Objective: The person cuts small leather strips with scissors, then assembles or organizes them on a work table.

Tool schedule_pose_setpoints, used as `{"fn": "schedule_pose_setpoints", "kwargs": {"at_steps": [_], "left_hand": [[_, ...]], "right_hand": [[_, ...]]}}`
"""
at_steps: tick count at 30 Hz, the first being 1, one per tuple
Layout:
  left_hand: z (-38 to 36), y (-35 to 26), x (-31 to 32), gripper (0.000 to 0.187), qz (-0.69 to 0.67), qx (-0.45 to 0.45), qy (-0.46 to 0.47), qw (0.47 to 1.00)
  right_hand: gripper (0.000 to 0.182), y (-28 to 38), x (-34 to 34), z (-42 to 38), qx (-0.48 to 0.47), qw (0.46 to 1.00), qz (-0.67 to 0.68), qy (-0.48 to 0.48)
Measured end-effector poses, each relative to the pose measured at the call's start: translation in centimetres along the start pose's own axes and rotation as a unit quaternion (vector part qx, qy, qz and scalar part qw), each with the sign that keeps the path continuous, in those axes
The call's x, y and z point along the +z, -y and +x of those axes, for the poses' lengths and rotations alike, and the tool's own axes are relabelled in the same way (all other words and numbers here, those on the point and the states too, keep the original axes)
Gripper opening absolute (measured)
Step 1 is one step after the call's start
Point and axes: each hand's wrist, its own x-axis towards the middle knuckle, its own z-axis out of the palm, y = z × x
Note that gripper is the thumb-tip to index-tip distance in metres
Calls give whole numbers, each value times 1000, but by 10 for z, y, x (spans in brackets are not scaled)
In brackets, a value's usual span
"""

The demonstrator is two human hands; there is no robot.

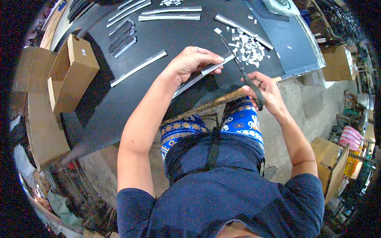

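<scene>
Scissors [243, 71], held in curled fingers of the right hand [269, 93], meet the far-right end of the strip [195, 84] pinched in the left hand's closed fingers above the surface [119, 115]: snipping, apparently, and each cut wants a steady hold.

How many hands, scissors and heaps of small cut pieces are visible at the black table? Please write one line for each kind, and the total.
Hands: 2 (left hand, right hand)
Scissors: 1 pair
Heaps: 2 (near heap; far heap, at the picture's top edge)
Total: 5
</scene>
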Motion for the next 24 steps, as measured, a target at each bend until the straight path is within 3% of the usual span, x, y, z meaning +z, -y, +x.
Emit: {"fn": "schedule_pose_setpoints", "kwargs": {"at_steps": [17,24], "left_hand": [[1,5,-4,24,35,10,3,999],[-10,2,1,26,71,24,-24,997]], "right_hand": [[38,6,-4,6,13,1000,-7,17],[45,30,9,36,-137,988,35,-67]]}}
